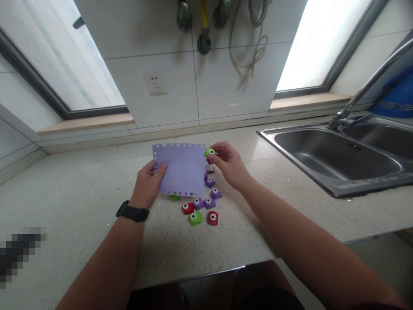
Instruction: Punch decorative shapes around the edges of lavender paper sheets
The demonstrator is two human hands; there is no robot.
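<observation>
My left hand (pixel 150 181) pinches the left edge of a sheet of purple paper (pixel 182 168), thumb on top. Small shaped holes run along the paper's top, left and bottom edges. Between the thumb and fingers of my right hand (pixel 227 161) is a green craft punch (pixel 209 152), right at the paper's upper right edge. Whether the paper sits in its slot I cannot tell. Below the sheet lie several more punches, among them a purple punch (pixel 216 193), a red punch (pixel 213 218) and a green punch (pixel 195 218). Another green punch (pixel 174 198) is partly hidden under the paper.
A steel sink (pixel 322 150) with a tap (pixel 342 116) is set into the countertop (pixel 87 172) on the right. On the tiled wall behind are a socket (pixel 155 83), pipe valves and a hanging cord (pixel 254 56). The counter's front edge runs close to my body.
</observation>
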